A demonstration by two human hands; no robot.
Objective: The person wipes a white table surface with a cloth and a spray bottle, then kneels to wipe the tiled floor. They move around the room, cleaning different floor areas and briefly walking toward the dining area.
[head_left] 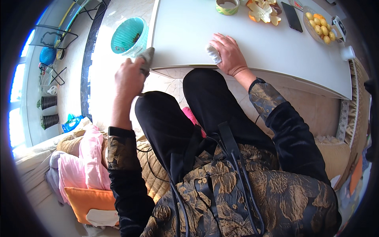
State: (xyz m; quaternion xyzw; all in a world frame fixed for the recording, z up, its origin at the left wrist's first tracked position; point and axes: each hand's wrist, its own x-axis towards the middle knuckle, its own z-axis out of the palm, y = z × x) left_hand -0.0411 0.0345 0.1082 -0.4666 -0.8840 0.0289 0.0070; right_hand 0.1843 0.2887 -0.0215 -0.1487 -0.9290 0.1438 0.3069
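Note:
My left hand (129,78) is closed around a bunched grey cloth (147,60), just off the near left corner of the white table (185,43). Right behind that cloth stands a turquoise bin (118,38) on the floor, with some dark scraps inside. On the tabletop near its front edge rests my right hand (229,54). Its fingers are bent over a crumpled white wad (213,54), tissue or cloth, that sticks out on the thumb side. The rest of the wad is hidden under the palm.
Along the table's far side are a roll of tape (227,7), orange peels (263,12), a dark phone (291,17), a bowl of yellow fruit (320,27) and a white cup (347,53). My knees are close to the table's front. Pink clothing (90,158) and an orange cushion (92,203) lie at my left.

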